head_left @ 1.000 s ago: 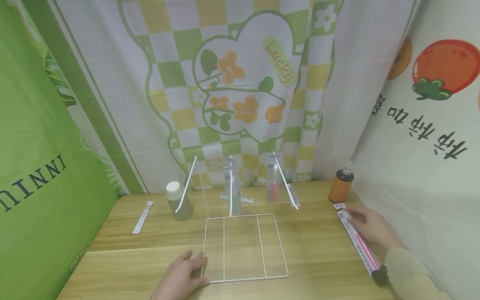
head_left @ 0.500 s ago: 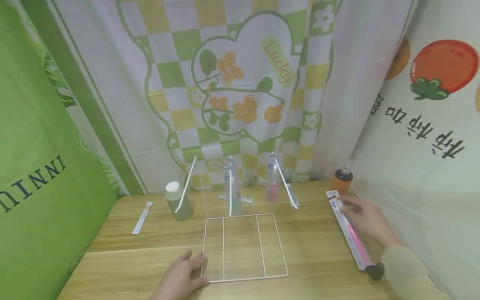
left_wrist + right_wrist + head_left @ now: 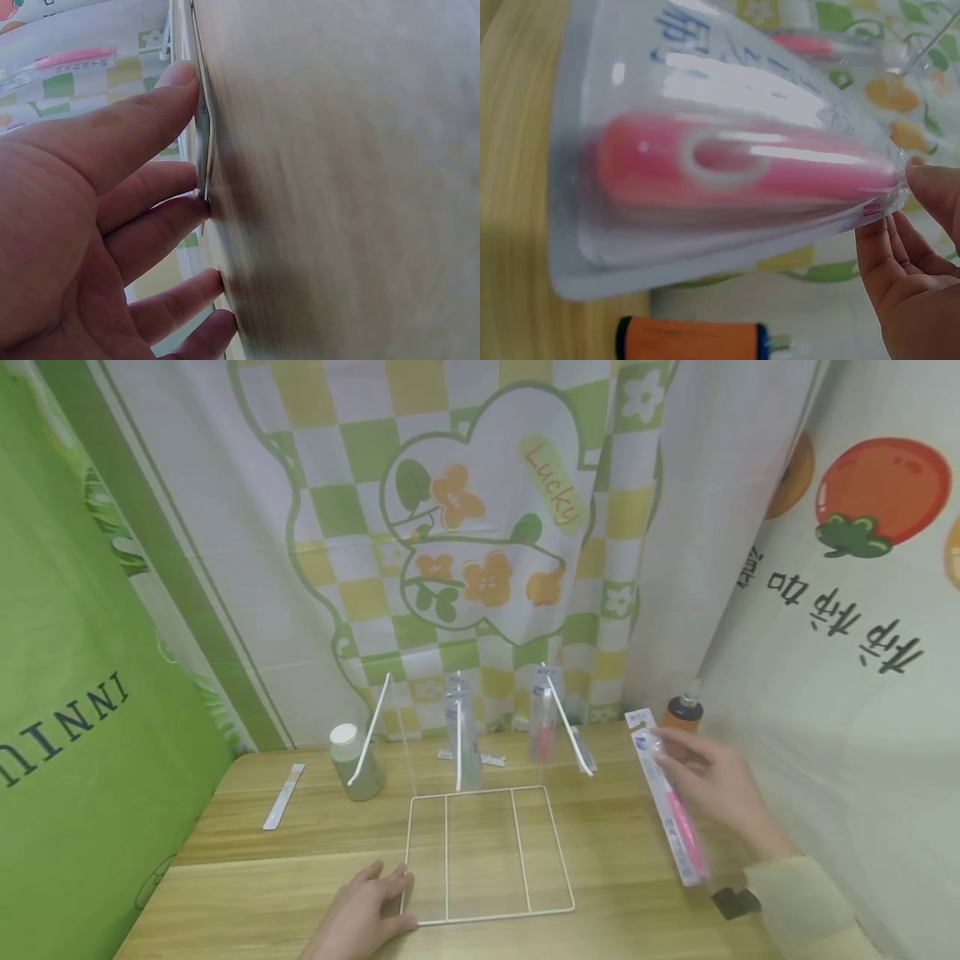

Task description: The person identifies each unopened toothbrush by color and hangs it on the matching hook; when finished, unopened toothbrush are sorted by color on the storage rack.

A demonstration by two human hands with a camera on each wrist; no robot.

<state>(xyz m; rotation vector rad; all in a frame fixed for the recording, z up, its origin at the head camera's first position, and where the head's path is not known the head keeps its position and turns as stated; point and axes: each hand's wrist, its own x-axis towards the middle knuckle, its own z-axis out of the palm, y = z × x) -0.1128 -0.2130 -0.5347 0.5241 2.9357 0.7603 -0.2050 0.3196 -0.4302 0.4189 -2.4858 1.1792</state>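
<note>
My right hand point(image 3: 701, 772) pinches the upper end of a long clear blister pack with a pink toothbrush point(image 3: 670, 810) and holds it tilted above the table's right side. In the right wrist view the pack point(image 3: 735, 165) fills the frame, with my fingertips point(image 3: 919, 225) at its edge. My left hand point(image 3: 367, 906) lies flat on the wooden table, its straight fingers touching the front left corner of a white wire rack point(image 3: 487, 852). The left wrist view shows those fingers point(image 3: 135, 127) against the wire point(image 3: 206, 142). Two packaged toothbrushes point(image 3: 461, 735) point(image 3: 545, 722) hang on the rack's hooks.
A green bottle with a white cap point(image 3: 356, 764) stands left of the rack. An orange bottle point(image 3: 681, 714) stands at the back right, near the curtain. A flat strip point(image 3: 284, 796) lies at the left and a small black object point(image 3: 735, 902) near my right wrist. Cloth backdrops enclose the table.
My right hand has lifted the pink toothbrush pack off the table's right edge and brought it up and to the left. The left hand has stayed on the rack's corner.
</note>
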